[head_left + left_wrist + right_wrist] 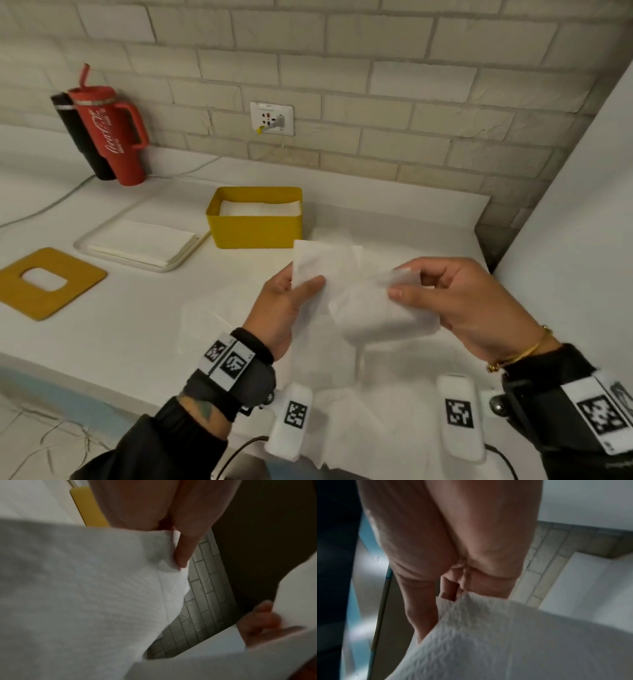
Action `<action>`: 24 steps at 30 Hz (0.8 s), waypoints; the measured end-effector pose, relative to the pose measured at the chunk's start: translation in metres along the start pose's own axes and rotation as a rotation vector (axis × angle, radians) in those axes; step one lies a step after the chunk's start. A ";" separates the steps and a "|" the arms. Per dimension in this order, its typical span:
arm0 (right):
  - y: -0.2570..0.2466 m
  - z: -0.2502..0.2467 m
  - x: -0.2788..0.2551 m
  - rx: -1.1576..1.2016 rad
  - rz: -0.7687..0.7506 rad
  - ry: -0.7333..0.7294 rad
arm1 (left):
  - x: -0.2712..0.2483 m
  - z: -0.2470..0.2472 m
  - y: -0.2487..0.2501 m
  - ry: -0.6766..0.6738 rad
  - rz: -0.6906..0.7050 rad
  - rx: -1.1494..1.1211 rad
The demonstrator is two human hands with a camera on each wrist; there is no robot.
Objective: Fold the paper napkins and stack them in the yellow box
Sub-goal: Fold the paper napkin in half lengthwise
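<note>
Napkin, white and half-folded, pinched between both hands.

a white napkin with fine embossed texture is held up over the counter, partly folded, its left part upright and its right part bent over toward the near side. the yellow box stands open on the counter behind it, near the wall, with white folded napkins lying flat inside it. to the left of the box a stack of flat napkins lies in a shallow tray.
</note>
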State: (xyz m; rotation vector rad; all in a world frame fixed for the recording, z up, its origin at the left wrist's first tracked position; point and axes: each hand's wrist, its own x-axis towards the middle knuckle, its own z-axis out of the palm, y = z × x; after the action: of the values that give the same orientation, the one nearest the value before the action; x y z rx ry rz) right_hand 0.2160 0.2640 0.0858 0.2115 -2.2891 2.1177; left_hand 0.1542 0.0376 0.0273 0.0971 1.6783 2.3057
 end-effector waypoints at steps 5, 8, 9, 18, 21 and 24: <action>0.011 0.019 0.013 0.163 0.089 0.076 | -0.006 0.019 0.005 -0.094 0.071 0.006; 0.016 0.024 0.020 0.238 0.140 0.186 | -0.012 0.025 0.007 -0.125 0.037 -0.080; 0.017 0.025 0.021 0.255 0.142 0.211 | -0.013 0.025 0.007 -0.133 0.011 -0.111; 0.017 0.027 0.027 0.278 0.138 0.256 | -0.012 0.022 0.006 -0.171 -0.020 -0.191; 0.015 0.027 0.028 0.278 0.145 0.250 | -0.011 0.020 0.004 -0.190 -0.027 -0.190; 0.017 0.026 0.029 0.276 0.151 0.258 | -0.012 0.021 0.004 -0.201 -0.041 -0.194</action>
State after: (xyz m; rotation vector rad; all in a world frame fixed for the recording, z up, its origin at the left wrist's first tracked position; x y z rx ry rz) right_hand 0.1874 0.2371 0.0703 -0.2280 -1.9239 2.3670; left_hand 0.1693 0.0524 0.0390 0.2431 1.3415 2.3283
